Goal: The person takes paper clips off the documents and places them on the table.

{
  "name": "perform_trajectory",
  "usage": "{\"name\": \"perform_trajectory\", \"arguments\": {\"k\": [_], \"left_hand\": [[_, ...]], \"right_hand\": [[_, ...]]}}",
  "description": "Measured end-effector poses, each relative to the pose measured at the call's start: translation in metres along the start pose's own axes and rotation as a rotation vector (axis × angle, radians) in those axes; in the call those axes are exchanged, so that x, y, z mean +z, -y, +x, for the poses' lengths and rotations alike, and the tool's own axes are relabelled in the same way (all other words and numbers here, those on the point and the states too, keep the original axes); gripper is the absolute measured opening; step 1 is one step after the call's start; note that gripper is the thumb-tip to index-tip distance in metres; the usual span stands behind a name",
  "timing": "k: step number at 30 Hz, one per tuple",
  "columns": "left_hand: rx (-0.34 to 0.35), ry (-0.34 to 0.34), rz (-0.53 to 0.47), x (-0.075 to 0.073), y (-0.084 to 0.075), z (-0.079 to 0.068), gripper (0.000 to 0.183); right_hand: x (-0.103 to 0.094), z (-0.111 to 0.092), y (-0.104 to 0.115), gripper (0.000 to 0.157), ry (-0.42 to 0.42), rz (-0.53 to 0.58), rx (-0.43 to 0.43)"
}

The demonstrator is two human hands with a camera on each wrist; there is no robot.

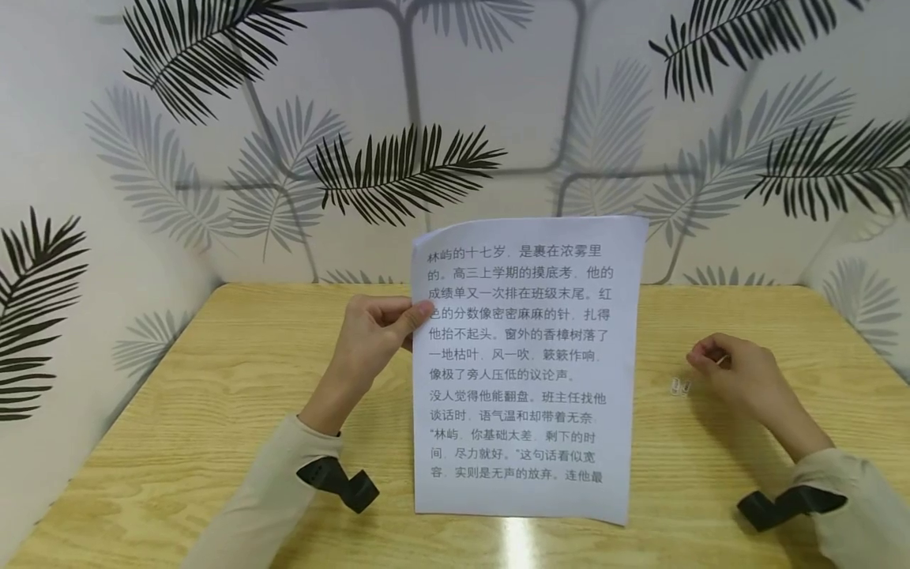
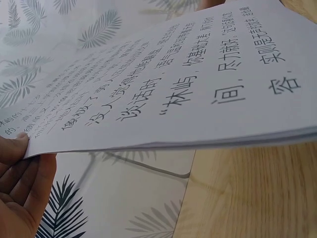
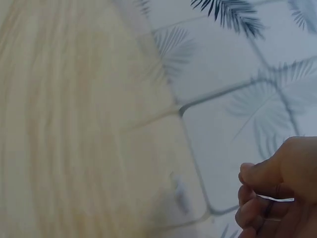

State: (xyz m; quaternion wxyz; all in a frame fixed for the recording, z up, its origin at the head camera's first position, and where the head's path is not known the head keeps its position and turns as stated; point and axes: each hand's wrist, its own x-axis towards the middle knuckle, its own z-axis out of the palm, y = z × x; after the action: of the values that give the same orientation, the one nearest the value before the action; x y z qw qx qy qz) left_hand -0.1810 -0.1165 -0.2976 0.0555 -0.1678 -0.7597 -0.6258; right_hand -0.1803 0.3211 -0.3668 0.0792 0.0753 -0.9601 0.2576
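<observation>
Upright above the table, several stacked sheets of paper (image 1: 526,379) printed with Chinese text face me. My left hand (image 1: 377,332) pinches their left edge, thumb on the front. In the left wrist view the layered edge of the sheets (image 2: 163,145) runs out from the left hand (image 2: 22,183). Two small pale clips, apparently paper clips (image 1: 680,386), lie on the table at the right. Just above and right of them is my right hand (image 1: 742,375), fingers bent and thumb near the forefinger. Whether its fingertips hold anything small cannot be seen. The right wrist view shows this hand (image 3: 277,188) too.
The wooden table (image 1: 235,379) reaches back to a pale wall (image 1: 490,95) patterned with feather-like leaves. Black straps with camera mounts sit on the left wrist (image 1: 341,482) and right wrist (image 1: 792,506). A blurred pale object (image 3: 181,193) shows low in the right wrist view.
</observation>
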Motion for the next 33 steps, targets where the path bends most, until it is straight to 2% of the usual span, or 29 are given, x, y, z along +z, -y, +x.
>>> {"name": "perform_trajectory", "arguments": {"k": [4, 8, 12, 15, 18, 22, 29, 33], "left_hand": [[-0.002, 0.008, -0.003, 0.0, 0.001, 0.001, 0.02], [0.005, 0.011, 0.0, -0.001, 0.0, 0.002, 0.021], [0.008, 0.002, 0.006, -0.002, 0.0, 0.002, 0.02], [0.015, 0.0, -0.007, -0.001, 0.0, 0.001, 0.02], [0.023, 0.003, -0.024, 0.0, 0.001, 0.0, 0.02], [0.025, -0.002, -0.024, -0.001, 0.003, 0.0, 0.02], [0.021, -0.018, -0.027, -0.003, 0.003, 0.001, 0.02], [0.018, -0.019, -0.027, -0.004, 0.004, 0.001, 0.02]], "right_hand": [[-0.008, -0.001, 0.02, 0.019, -0.112, 0.034, -0.087], [-0.015, 0.002, 0.055, 0.023, -0.198, 0.113, -0.127], [-0.019, 0.008, 0.096, 0.027, -0.261, 0.286, -0.186], [-0.021, 0.009, 0.12, 0.03, -0.272, 0.414, -0.228], [-0.023, 0.007, 0.135, 0.033, -0.258, 0.472, -0.23], [-0.022, 0.006, 0.142, 0.031, -0.206, 0.46, -0.201], [-0.016, 0.001, 0.132, 0.02, -0.069, 0.405, -0.194], [-0.012, -0.003, 0.124, 0.015, 0.01, 0.424, -0.203]]}}
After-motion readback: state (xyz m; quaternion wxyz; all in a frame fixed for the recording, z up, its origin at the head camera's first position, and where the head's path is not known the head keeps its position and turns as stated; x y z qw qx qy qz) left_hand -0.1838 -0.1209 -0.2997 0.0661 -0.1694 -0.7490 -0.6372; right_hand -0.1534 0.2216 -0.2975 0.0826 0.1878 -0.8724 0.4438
